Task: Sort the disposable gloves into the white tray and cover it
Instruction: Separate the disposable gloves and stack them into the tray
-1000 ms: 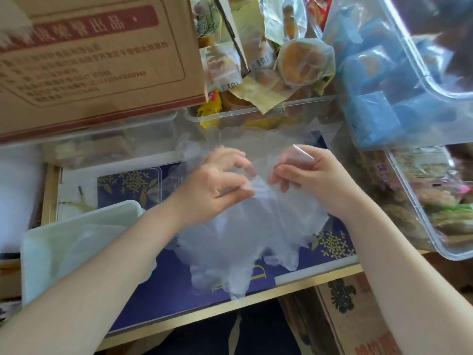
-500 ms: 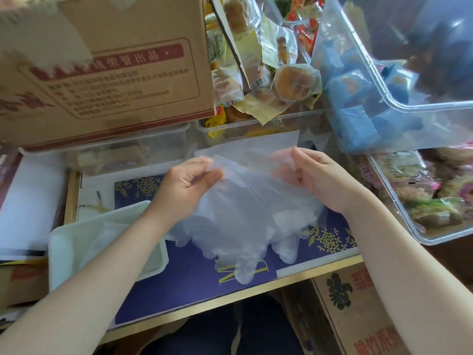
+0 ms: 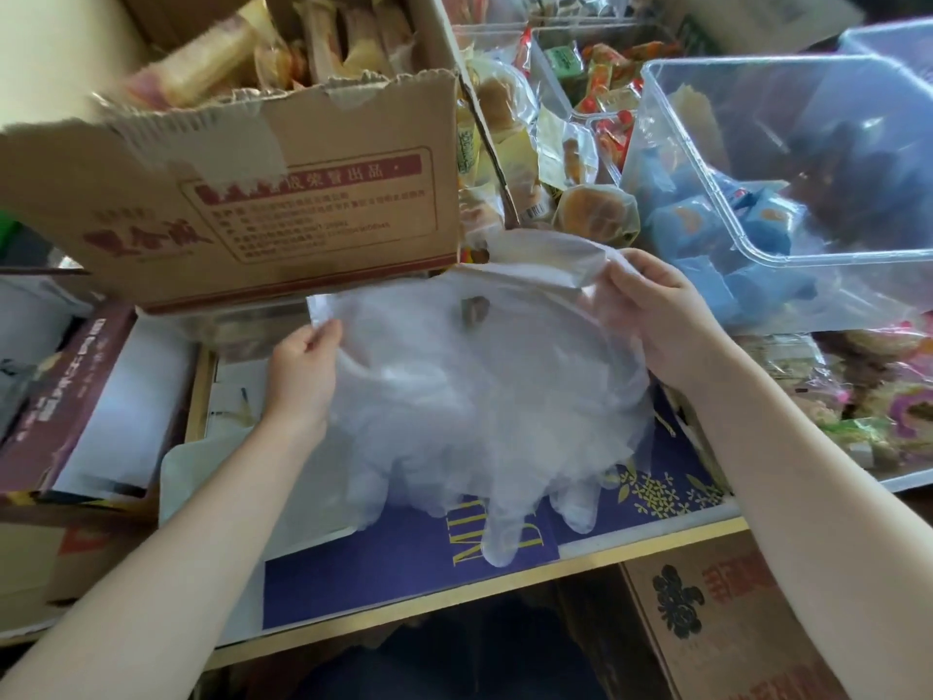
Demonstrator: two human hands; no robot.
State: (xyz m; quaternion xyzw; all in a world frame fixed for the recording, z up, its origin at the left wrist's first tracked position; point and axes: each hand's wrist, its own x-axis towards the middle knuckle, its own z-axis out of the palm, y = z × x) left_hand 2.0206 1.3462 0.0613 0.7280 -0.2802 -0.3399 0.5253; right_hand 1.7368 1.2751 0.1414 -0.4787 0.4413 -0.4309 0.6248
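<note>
Bundle of thin translucent plastic disposable gloves (image 3: 484,396) pinched at cuff corners by left hand (image 3: 303,371) and right hand (image 3: 656,320), held spread above shallow white rectangular tray (image 3: 174,477). Tray contents unclear; gloves not yet placed, covering not begun.

Two bare hands are in view, a left hand (image 3: 302,368) and a right hand (image 3: 656,315). There is one bunch of thin translucent plastic disposable gloves (image 3: 484,396); the layers overlap too much to count. One white rectangular plastic tray (image 3: 174,477) shows, two brown cardboard boxes (image 3: 282,194) (image 3: 717,613), and at least two clear plastic bins (image 3: 787,159) (image 3: 898,467).
</note>
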